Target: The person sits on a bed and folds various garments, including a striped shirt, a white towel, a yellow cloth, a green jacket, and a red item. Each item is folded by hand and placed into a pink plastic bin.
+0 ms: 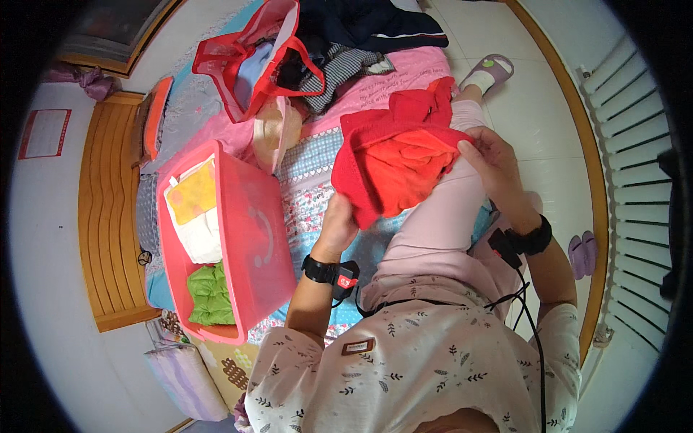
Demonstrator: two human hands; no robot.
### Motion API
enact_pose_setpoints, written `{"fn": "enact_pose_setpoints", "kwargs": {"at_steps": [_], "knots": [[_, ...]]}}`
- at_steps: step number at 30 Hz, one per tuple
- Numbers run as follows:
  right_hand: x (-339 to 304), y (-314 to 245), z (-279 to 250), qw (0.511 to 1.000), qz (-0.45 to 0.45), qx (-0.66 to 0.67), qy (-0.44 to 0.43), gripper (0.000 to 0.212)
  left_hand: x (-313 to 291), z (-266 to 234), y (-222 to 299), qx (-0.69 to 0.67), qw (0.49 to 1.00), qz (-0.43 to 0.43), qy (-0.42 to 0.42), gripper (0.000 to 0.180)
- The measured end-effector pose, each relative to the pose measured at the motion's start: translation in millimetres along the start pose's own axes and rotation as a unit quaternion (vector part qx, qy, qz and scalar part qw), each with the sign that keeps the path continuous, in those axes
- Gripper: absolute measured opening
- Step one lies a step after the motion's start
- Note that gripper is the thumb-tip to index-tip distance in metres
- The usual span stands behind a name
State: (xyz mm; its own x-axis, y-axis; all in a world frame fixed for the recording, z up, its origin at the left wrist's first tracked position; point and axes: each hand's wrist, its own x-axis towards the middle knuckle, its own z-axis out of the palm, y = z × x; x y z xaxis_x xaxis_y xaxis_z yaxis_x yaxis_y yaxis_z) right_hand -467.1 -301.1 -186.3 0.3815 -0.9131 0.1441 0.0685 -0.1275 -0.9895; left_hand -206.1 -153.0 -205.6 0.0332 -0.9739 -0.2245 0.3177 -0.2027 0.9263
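Note:
A red knitted piece of clothing (372,141) with a brighter orange-red fleecy inside (408,173) is stretched between my hands, above my lap and the bed. My left hand (338,225) grips its lower left edge, the fingers partly hidden behind the cloth. Its right edge is pinched between the thumb and fingers of my right hand (492,160). More of the red cloth (433,101) trails away toward my knee. Left of my left hand stands a pink plastic bin (256,238) holding folded white-and-yellow cloth (195,206) and a green puffy item (211,296).
At the far side of the bed sit a red-trimmed see-through bag (234,94) with clothes, a cream hat (278,133), a checked garment (346,76) and dark clothing (368,25). A wooden headboard (108,216) rises on the left. Purple slippers (581,254) lie by a white radiator (642,216).

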Motion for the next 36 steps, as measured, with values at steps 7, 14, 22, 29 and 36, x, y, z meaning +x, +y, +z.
{"fn": "enact_pose_setpoints", "kwargs": {"at_steps": [7,14,22,29,36], "knots": [[-5,-23,-10,0.992,0.075,-0.041,-0.092,0.019,2,5,3,0.291,0.95,0.114,0.022,0.058],[-6,-26,3,0.985,0.073,0.035,-0.153,0.013,-16,-30,62,0.224,0.974,0.029,-0.005,0.04],[-9,45,11,0.981,0.06,-0.058,-0.177,0.021,80,-119,81,0.361,0.916,0.112,0.133,0.041],[-20,62,11,0.957,0.059,-0.171,-0.226,0.023,181,-171,111,0.695,0.654,0.225,0.198,0.036],[-16,60,18,0.956,0.04,-0.203,-0.208,0.017,253,-183,140,0.78,0.572,0.095,0.237,0.044]]}}
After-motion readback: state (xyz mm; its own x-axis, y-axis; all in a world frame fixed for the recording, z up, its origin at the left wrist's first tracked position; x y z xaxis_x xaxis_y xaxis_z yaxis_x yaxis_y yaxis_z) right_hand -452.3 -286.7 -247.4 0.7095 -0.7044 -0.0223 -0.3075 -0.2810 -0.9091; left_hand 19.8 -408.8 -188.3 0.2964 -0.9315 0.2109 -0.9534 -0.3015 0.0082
